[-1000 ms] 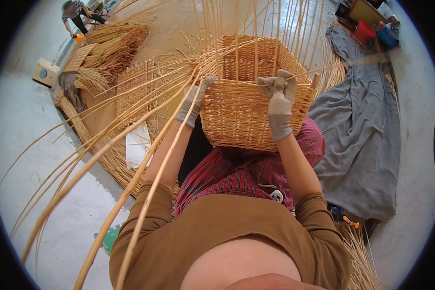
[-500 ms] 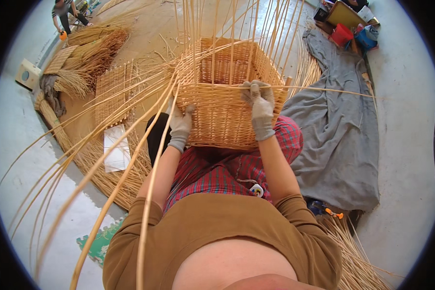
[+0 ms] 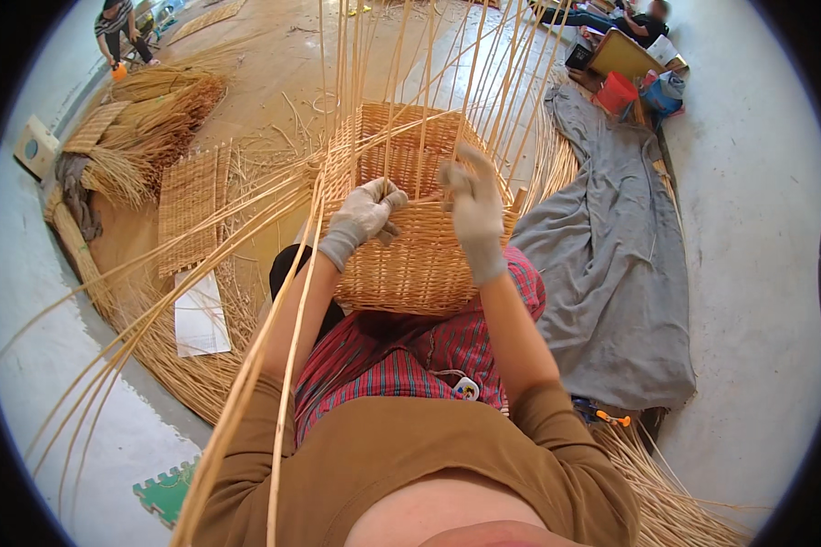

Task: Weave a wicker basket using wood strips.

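Observation:
A half-woven wicker basket (image 3: 410, 264) rests on my lap, its upright stakes rising from the far and side walls. My left hand (image 3: 365, 216), in a pale work glove, is closed at the near rim, thumb and fingers pinching a thin wicker rod beside a stake. Just right of it, my gloved right hand (image 3: 476, 205) is lifted in front of the rim, fingers up and apart, slightly blurred; I make out nothing held in it. Long loose wicker rods (image 3: 246, 237) fan out from the basket's left side, some passing over my left arm.
A woven wicker panel (image 3: 189, 214) and white paper (image 3: 201, 314) lie at left, near bundled wicker (image 3: 169, 123). Grey cloth (image 3: 616, 273) covers the right side, with a red bucket (image 3: 617, 93) beyond. An orange-handled tool (image 3: 613, 418) lies at lower right. Two people are at the back.
My left hand has risen from the basket's left wall to the near rim. My right hand has left its pinch on the rim, and the rod stretching rightward from it no longer shows there.

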Demonstrator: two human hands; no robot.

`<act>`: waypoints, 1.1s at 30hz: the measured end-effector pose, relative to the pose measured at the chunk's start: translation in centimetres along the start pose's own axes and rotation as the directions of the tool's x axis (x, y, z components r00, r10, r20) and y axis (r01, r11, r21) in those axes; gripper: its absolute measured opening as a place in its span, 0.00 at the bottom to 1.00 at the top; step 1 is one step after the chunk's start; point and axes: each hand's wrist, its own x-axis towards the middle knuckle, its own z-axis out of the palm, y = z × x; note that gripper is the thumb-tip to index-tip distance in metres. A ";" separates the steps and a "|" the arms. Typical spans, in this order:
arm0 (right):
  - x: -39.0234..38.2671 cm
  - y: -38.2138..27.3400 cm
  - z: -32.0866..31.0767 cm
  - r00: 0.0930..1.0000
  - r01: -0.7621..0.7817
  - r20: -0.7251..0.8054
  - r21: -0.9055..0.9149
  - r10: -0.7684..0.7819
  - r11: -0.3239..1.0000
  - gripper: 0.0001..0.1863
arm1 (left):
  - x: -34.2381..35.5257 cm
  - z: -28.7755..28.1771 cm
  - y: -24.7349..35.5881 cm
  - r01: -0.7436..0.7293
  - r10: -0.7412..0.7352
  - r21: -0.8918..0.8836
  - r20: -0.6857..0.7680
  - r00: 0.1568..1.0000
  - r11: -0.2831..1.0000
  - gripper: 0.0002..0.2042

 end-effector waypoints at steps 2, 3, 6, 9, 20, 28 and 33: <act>6.1 -2.8 2.8 0.933 0.359 0.206 -0.488 -0.295 0.796 0.34 | -0.3 1.4 -0.1 -0.025 0.018 -0.089 -0.081 0.997 0.996 0.13; 7.7 -3.6 4.2 0.907 0.418 0.290 -0.708 -0.305 0.569 0.38 | -0.5 1.4 -0.1 -0.011 0.004 -0.097 -0.072 0.997 0.995 0.13; 8.1 -3.5 4.3 0.992 0.096 0.086 -0.104 -0.087 0.990 0.37 | 0.1 0.6 0.7 0.059 -0.069 -0.094 -0.102 0.992 0.994 0.14; -0.2 3.1 -3.1 0.970 0.234 -0.154 0.404 -0.187 0.884 0.26 | -0.5 1.2 0.8 0.017 -0.009 0.065 -0.121 0.993 0.998 0.12; 6.5 -1.9 -3.5 0.911 0.389 0.106 -0.534 -0.398 0.750 0.18 | -2.6 9.1 -0.6 -0.295 0.533 0.864 0.037 0.845 0.407 0.36; -9.4 3.1 -10.1 0.701 -0.495 -0.449 0.254 0.554 0.831 0.11 | -1.5 7.8 -2.2 -0.323 0.573 0.891 0.090 0.815 0.320 0.33; -9.2 -2.7 -2.3 0.960 -0.281 0.039 0.195 0.279 0.940 0.10 | -5.3 6.3 -4.1 -0.646 0.747 0.447 -0.080 0.660 0.619 0.21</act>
